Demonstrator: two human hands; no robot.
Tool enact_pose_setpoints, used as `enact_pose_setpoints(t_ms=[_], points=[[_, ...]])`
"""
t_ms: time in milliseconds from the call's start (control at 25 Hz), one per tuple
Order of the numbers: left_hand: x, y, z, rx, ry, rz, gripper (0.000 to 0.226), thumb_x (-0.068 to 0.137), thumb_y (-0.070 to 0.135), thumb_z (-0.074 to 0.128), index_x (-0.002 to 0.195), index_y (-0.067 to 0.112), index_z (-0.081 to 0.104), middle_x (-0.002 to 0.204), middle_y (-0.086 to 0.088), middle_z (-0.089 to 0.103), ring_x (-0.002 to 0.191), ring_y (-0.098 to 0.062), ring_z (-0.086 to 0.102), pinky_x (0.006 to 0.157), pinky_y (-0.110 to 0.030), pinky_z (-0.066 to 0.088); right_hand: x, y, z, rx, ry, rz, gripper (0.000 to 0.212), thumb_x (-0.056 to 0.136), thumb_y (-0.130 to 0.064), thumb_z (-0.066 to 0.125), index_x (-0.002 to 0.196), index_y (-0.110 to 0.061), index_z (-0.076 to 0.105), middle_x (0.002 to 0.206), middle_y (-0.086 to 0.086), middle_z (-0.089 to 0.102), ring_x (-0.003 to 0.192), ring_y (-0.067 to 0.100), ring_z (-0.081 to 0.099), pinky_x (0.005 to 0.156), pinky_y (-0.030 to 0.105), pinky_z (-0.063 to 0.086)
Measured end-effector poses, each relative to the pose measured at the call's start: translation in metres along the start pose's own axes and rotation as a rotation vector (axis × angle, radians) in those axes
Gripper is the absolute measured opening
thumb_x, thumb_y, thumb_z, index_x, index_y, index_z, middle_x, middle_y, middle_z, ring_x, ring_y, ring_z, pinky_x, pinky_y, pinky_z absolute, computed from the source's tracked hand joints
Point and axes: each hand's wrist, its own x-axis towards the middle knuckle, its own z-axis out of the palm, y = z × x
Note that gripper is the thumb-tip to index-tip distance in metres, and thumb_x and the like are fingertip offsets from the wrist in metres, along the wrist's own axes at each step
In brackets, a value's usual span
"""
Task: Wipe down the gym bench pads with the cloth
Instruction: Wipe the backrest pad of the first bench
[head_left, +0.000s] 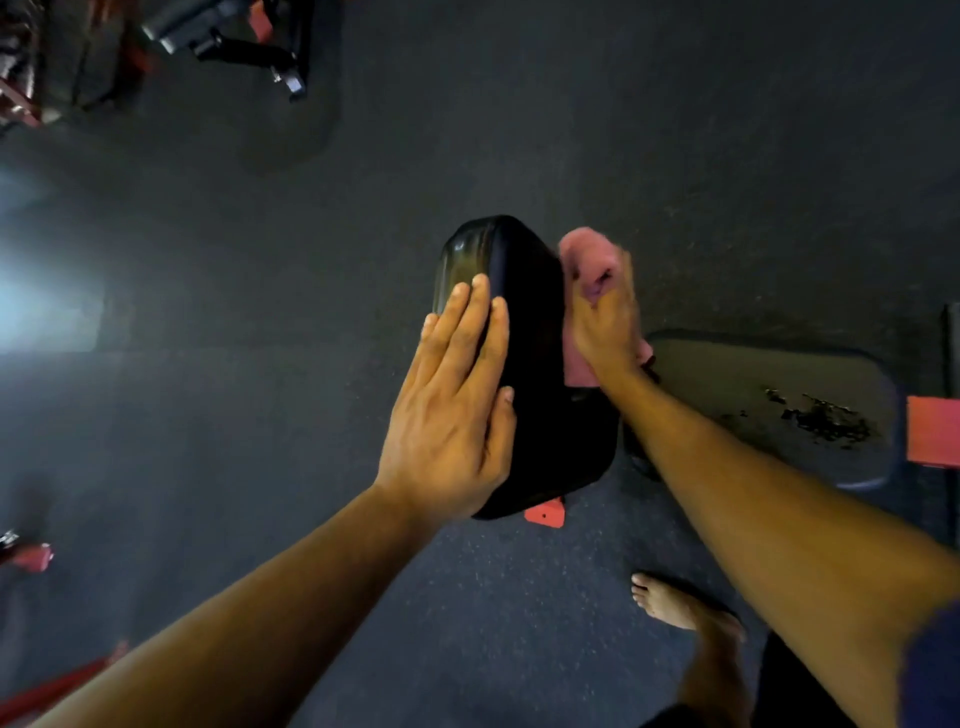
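Unbranded black pad (524, 332) — left hand (452, 410) flat, pink cloth (584, 260)

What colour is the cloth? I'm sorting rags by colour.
Pink cloth, held in the right hand; head view.

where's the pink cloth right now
In the head view, the pink cloth is just right of centre, gripped by the right hand against the right side of the upright black pad, opposite the left hand.
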Motion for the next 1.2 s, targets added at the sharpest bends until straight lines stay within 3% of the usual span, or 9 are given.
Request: enact_pose_setpoints(t_ms=[200,320,400,480,600,720,880,960,1200], points=[[-0.001,0.000,-0.002,0.006,-0.008,-0.010,0.062,0.104,0.021,0.042,0.158,-0.007,0.028,0.168,-0.024,0.023,0.160,-0.033,0.014,0.129,-0.053,0.017,-0.032,0.043,-0.006,-0.035,-0.115,0.481,0.066,0.094,-0.038,0.046,0.147,0.001,0.042,0.139,0.025,0.046,0.125,0.039,0.052,0.098,0.042,0.040],[-0.001,0.000,-0.001,0.000,-0.001,-0.007,0.063,0.103,0.021,0.044,0.158,-0.007,0.028,0.169,-0.024,0.021,0.160,-0.033,0.014,0.129,-0.054,0.019,-0.074,0.014,-0.021,0.116,-0.067,0.288,0.067,0.081,-0.040,0.049,0.133,0.001,0.055,0.128,0.018,0.055,0.119,0.030,0.056,0.099,0.040,0.045],[-0.001,-0.001,-0.002,0.002,0.011,-0.007,0.063,0.103,0.021,0.044,0.157,-0.007,0.029,0.168,-0.024,0.021,0.160,-0.034,0.015,0.129,-0.053,0.019,-0.061,-0.008,-0.018,0.179,0.021,0.075,0.050,0.085,-0.016,0.057,0.133,-0.002,0.055,0.124,0.006,0.052,0.112,0.010,0.053,0.095,0.027,0.043],[-0.001,0.000,-0.002,0.016,0.002,-0.005,0.063,0.102,0.021,0.044,0.157,-0.007,0.030,0.168,-0.025,0.022,0.160,-0.035,0.015,0.129,-0.053,0.019,-0.023,-0.024,-0.013,0.143,0.060,-0.008,0.039,0.086,-0.006,0.059,0.125,0.000,0.059,0.118,0.013,0.054,0.102,0.010,0.052,0.085,0.026,0.040],[0.000,0.001,-0.001,0.076,-0.033,-0.007,0.065,0.101,0.020,0.047,0.159,-0.005,0.029,0.169,-0.025,0.019,0.160,-0.035,0.012,0.128,-0.055,0.018,0.015,0.023,-0.005,-0.017,-0.008,0.219,0.037,0.095,-0.021,0.057,0.127,-0.001,0.058,0.123,0.025,0.058,0.114,0.037,0.056,0.096,0.039,0.039],[-0.001,0.003,-0.001,0.097,-0.032,-0.014,0.066,0.101,0.019,0.048,0.159,-0.004,0.027,0.169,-0.024,0.018,0.160,-0.035,0.011,0.127,-0.057,0.020,-0.024,0.058,-0.011,0.025,-0.046,0.520,0.060,0.079,-0.042,0.048,0.127,-0.009,0.059,0.123,0.021,0.062,0.116,0.038,0.059,0.103,0.049,0.045],[-0.002,0.000,0.001,0.088,0.000,-0.006,0.064,0.102,0.016,0.050,0.158,-0.005,0.030,0.169,-0.024,0.020,0.160,-0.034,0.014,0.129,-0.054,0.019,-0.047,0.010,-0.010,0.141,0.026,0.055,0.032,0.080,-0.009,0.057,0.109,0.002,0.059,0.111,0.023,0.057,0.105,0.021,0.054,0.093,0.034,0.044],[-0.002,0.002,0.000,0.091,-0.011,0.000,0.064,0.101,0.015,0.051,0.158,-0.004,0.031,0.169,-0.024,0.019,0.160,-0.034,0.014,0.128,-0.055,0.019,-0.019,-0.001,-0.007,0.056,0.044,-0.043,0.029,0.084,-0.013,0.052,0.109,0.001,0.058,0.108,0.021,0.053,0.100,0.026,0.052,0.086,0.039,0.043],[0.000,0.008,-0.002,0.242,-0.071,-0.021,0.062,0.101,0.018,0.042,0.160,0.001,0.032,0.171,-0.023,0.013,0.160,-0.036,0.008,0.128,-0.058,0.015,-0.013,0.086,-0.029,-0.073,-0.245,0.356,0.040,0.100,-0.028,0.047,0.134,-0.007,0.049,0.127,0.018,0.056,0.110,0.033,0.058,0.093,0.043,0.048]])
